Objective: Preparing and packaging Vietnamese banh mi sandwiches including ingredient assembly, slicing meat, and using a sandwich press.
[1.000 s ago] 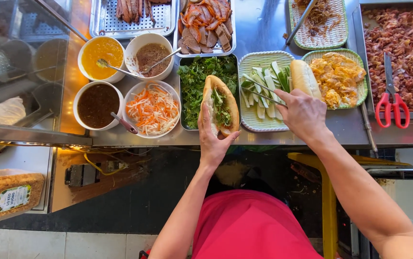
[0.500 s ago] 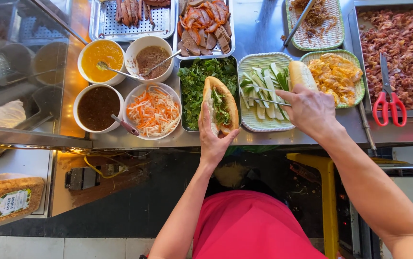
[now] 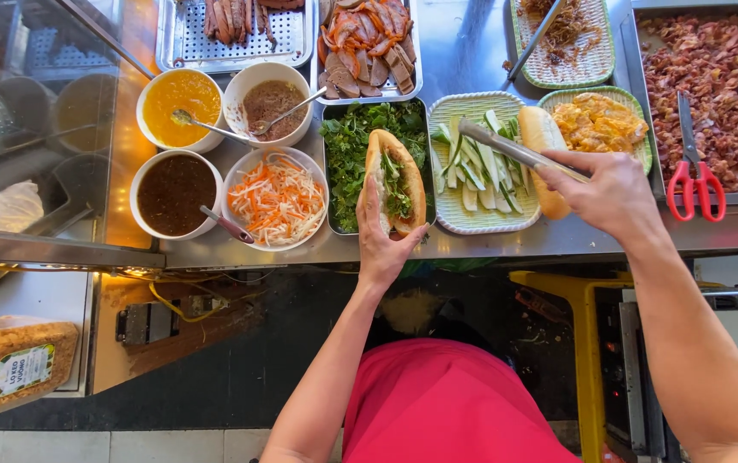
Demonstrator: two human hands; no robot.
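Holding: the left hand (image 3: pixel 383 244) cups a split baguette sandwich (image 3: pixel 396 180) from below, fingers wrapped along its near side, cut face up, with green herbs already lying in the split.
Landmark: the sandwich sits over the steel tray of green herbs (image 3: pixel 345 150), above the front part of the steel tabletop (image 3: pixel 472 244).
Right hand: the right hand (image 3: pixel 602 190) is closed around metal tongs (image 3: pixel 515 153), whose tips lie over the cucumber strips (image 3: pixel 476 167) on the green ribbed plate (image 3: pixel 472 221), just right of the sandwich.
Tong tips: whether they already pinch a strip cannot be told; the blades lie close together.
Right of the plate: a whole baguette (image 3: pixel 545 159) rests beside a green plate of fried egg (image 3: pixel 596 120); farther right are a tray of chopped meat (image 3: pixel 712 86) and red-handled scissors (image 3: pixel 696 184).
Left of the sandwich: a bowl of shredded carrot and radish (image 3: pixel 276 199), a bowl of dark sauce (image 3: pixel 176 193), an orange sauce bowl (image 3: pixel 182 99) and a brown paste bowl (image 3: pixel 270 103), each with a spoon.
Doing it well: in my judgement, pinch one or two strips near their middle so they hang level, and squeeze lightly so they do not snap.
Bread: keeping the split tilted toward the tongs and spread by the thumb would let strips lie lengthwise.
Risk: strips may slip off the smooth blades, so the short path over the plate looks safest.
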